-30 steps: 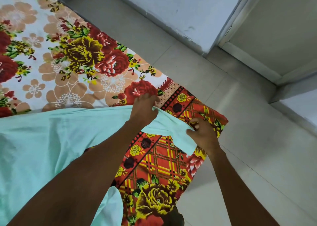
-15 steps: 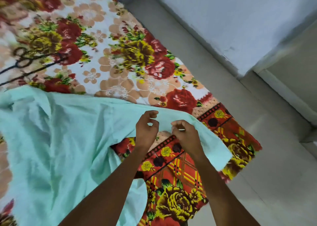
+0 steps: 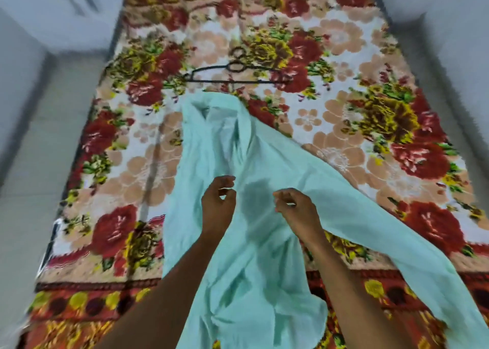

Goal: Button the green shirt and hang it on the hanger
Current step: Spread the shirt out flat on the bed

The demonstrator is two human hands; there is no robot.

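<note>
The pale green shirt (image 3: 238,242) lies crumpled lengthwise on the floral bedspread (image 3: 370,142), one part trailing off to the lower right. My left hand (image 3: 218,205) and my right hand (image 3: 297,211) hover close together just above its middle. Their fingers are loosely curled and no fabric is plainly held. A shadow falls on the cloth between them. No buttons show. The black hanger (image 3: 232,74) lies flat on the bedspread beyond the shirt's far end, apart from it.
The bed fills the middle of the view, with its patterned red border (image 3: 87,303) nearest me. Grey floor (image 3: 31,163) runs along the left side and a pale wall (image 3: 455,31) along the right. The picture is blurred by motion.
The view has swung from the bed's corner to its full length, bringing the hanger into sight. Both hands have let go of the shirt's edge and now sit over its middle.
</note>
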